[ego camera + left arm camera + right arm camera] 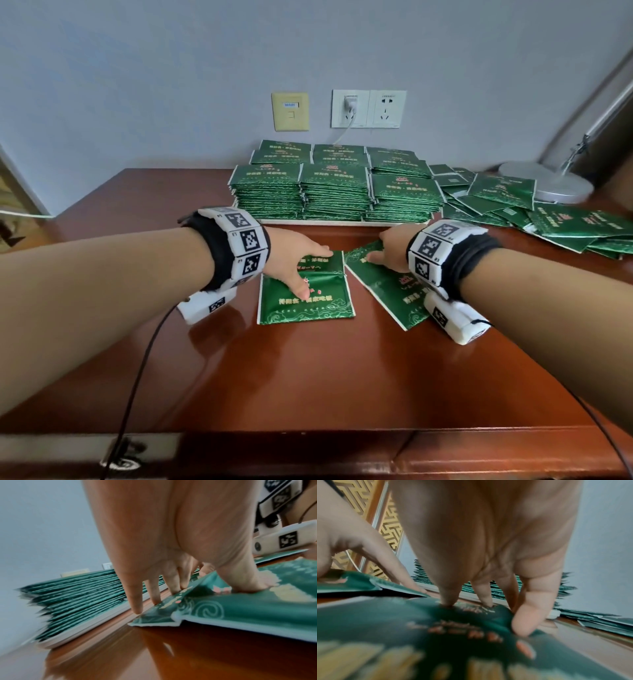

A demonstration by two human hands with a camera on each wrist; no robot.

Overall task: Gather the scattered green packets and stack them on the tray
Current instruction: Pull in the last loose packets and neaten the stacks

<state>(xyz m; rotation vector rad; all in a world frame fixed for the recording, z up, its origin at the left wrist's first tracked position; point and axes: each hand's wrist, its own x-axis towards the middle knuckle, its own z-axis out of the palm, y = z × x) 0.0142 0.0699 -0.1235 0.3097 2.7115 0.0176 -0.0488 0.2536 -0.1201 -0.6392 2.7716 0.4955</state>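
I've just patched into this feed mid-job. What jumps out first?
Tall stacks of green packets fill the white tray at the back of the wooden table, with a loose heap of packets to its right. In front, the left hand and right hand each press flat on packets.

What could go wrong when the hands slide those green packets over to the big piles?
The stacks on the tray are tall with uneven edges, so a bump from the left hand or right hand might topple some. The packets under the left hand overlap and are only pressed by fingertips, so one could slip off on the glossy table. The loose pile lies close to the table's right side and might get knocked off.
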